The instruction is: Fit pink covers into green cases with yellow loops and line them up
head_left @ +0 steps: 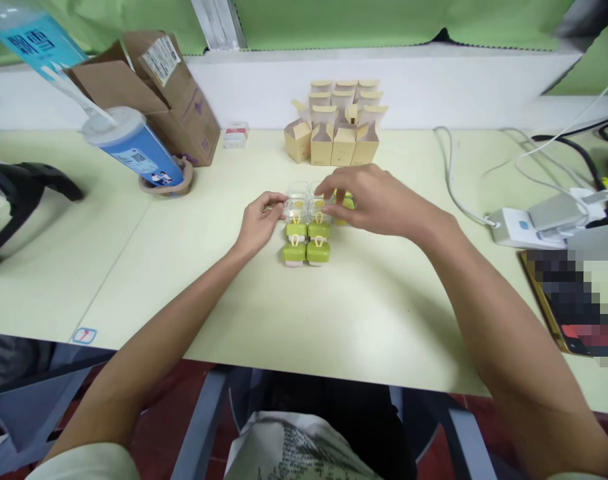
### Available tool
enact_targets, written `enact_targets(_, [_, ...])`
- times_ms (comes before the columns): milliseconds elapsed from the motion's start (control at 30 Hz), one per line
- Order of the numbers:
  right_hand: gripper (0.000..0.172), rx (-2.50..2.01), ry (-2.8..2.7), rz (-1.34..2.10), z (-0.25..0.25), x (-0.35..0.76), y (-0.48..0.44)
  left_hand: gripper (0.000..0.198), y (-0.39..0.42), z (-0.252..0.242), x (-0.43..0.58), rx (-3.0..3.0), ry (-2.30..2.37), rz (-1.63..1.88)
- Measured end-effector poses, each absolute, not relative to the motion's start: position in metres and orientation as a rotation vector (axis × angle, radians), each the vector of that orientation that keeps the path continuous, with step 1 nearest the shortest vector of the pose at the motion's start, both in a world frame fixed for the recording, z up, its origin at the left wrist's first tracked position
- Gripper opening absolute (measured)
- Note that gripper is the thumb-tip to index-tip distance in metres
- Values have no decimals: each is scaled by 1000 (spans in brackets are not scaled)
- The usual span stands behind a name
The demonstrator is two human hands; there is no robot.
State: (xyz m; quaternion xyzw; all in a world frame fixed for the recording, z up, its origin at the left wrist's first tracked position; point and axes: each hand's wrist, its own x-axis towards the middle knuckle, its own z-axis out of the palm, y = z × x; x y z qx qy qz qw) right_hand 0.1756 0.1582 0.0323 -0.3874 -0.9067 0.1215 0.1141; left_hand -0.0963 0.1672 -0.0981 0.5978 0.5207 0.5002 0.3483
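Observation:
A small block of little cases lies on the table in front of me. The near ones are green cases [294, 253] with pale loops on top and white lower parts. Behind them are clear plastic cases [297, 207], with a yellow-green item [345, 212] partly hidden under my right hand. My left hand [261, 221] rests at the left side of the clear cases, fingertips against the edge, thumb and forefinger slightly apart. Over the right part of the block, my right hand [371, 200] is curved, thumb and fingers apart, its tips close to a clear case.
Open small cardboard boxes [333, 145] stand in rows by the wall. At left are a brown carton [184, 113], a blue tub [144, 153] and a small clear box [236, 135]. A power strip [521, 228] with cables and a phone-like slab [539, 293] lie right.

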Motion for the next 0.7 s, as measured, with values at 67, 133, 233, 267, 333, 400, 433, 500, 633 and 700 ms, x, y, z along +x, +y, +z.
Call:
enact_targets(67, [29,-1206,-2770,305,35,161,146,18,167,-98,-96,1543,1350,1297])
enact_targets(133, [27,-1262,-2876,178,30,150,141,18,167,-97,-97,1538,1359,1291])
enact_targets(233, [30,-1280,-2943,15,20,143,142,18,167,-96,-97,1535,1365,1273])
enact_targets(267, [31,-1283,-2939,-9,17,142,143,18,166,-96,-97,1534,1361,1271])
enact_targets(333, [31,-1299,-2915,-7,15,141,143,18,167,-96,-96,1533,1351,1273])
enact_targets(400, [31,-1308,-2905,47,17,141,142,18,167,-97,-96,1531,1343,1279])
enact_targets(433, [32,-1302,-2907,84,19,141,140,18,167,-98,-96,1530,1340,1282])
enact_targets(500, [34,-1273,-2909,150,26,142,137,18,167,-99,-96,1526,1332,1289])
enact_targets(633, [36,-1206,-2736,168,55,156,138,23,168,-102,-96,1515,1317,1300])
enact_targets(700, [35,-1210,-2555,135,70,164,147,28,168,-103,-96,1516,1309,1297])
